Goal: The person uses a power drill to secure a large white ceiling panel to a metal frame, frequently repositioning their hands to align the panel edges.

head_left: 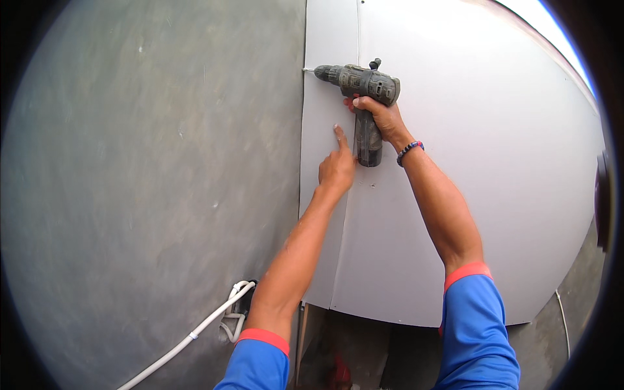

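Note:
A dark, worn cordless drill point(367, 83) is gripped by my right hand point(385, 118), closed around its handle. It lies level, its chuck and thin bit pointing left, with the tip at the seam where the pale grey panel point(442, 214) meets the darker wall point(162, 162). My left hand point(337, 170) is below the chuck, beside the lower end of the drill's handle. Its index finger stretches up along the panel's narrow left strip; the other fingers are partly hidden, and I see nothing held there.
White cables or thin conduit point(195, 335) run up the wall to a dark opening at lower left. Under the panel's bottom edge is a shadowed gap with a red object point(340, 374). A thin white cord point(563, 318) hangs at lower right. A dark object point(603, 201) stands at the right rim.

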Demonstrator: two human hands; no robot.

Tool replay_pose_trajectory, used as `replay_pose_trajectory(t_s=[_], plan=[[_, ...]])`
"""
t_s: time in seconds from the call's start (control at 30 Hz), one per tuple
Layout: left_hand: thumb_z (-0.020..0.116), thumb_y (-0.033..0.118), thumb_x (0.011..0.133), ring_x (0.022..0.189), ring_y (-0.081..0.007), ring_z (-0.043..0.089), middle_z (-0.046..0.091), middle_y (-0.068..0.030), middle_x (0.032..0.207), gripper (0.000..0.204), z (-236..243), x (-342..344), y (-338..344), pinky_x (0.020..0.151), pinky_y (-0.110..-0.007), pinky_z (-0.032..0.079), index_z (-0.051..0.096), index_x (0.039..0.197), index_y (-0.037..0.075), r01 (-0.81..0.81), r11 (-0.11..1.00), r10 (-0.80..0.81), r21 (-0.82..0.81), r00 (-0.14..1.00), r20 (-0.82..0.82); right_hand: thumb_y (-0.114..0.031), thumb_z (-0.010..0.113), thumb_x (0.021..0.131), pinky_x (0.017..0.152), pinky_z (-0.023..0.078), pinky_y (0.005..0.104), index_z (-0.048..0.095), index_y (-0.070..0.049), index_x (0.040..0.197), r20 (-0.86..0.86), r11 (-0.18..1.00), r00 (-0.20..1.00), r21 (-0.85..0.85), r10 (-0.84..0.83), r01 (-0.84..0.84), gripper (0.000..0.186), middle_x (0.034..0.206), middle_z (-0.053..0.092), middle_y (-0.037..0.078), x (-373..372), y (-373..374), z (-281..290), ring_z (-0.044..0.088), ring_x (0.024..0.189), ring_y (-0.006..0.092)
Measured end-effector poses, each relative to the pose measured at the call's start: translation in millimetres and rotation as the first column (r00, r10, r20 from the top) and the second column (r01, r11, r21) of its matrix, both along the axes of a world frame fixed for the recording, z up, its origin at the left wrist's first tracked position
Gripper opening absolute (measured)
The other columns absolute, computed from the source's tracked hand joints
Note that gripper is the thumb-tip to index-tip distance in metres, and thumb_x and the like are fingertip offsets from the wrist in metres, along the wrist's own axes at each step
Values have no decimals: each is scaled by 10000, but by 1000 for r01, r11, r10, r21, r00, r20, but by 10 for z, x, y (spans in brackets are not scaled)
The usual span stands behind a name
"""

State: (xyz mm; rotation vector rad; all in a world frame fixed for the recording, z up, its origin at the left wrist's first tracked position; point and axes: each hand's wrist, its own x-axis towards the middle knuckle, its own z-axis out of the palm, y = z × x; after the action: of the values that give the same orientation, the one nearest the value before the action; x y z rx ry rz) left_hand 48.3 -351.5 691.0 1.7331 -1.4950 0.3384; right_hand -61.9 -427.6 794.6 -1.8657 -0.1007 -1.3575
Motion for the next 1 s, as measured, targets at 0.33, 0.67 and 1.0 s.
replay_pose_trajectory(t_s=[0.33, 0.67, 1.0], plan=[[514, 197, 952, 855, -410, 677, 682, -249, 949, 811, 22, -119, -9, 770, -498, 533, -34, 1533, 60, -61, 998, 60, -20, 997, -48, -107, 670, 781, 869, 532, 327, 607, 42, 1093, 14, 998, 999, 44, 43, -43, 352, 999, 683, 135, -38, 36, -11, 668, 931, 196], [525, 75, 878, 852, -401, 683, 680, -251, 928, 867, 16, -103, -20, 771, -491, 534, -44, 1531, 48, -109, 994, 109, 10, 994, -15, -123, 673, 780, 787, 558, 333, 605, 23, 1033, 145, 986, 982, 95, 122, -136, 301, 944, 670, 125, 16, 94, -54, 677, 861, 203], [542, 237, 962, 828, -397, 677, 678, -225, 884, 825, -54, 14, -109, 765, -492, 526, -30, 1539, 91, -166, 986, 167, 26, 984, -55, -183, 659, 804, 717, 579, 319, 599, 17, 1070, 147, 984, 984, 129, 102, -121, 339, 895, 646, 96, -35, 82, -43, 686, 824, 202]])
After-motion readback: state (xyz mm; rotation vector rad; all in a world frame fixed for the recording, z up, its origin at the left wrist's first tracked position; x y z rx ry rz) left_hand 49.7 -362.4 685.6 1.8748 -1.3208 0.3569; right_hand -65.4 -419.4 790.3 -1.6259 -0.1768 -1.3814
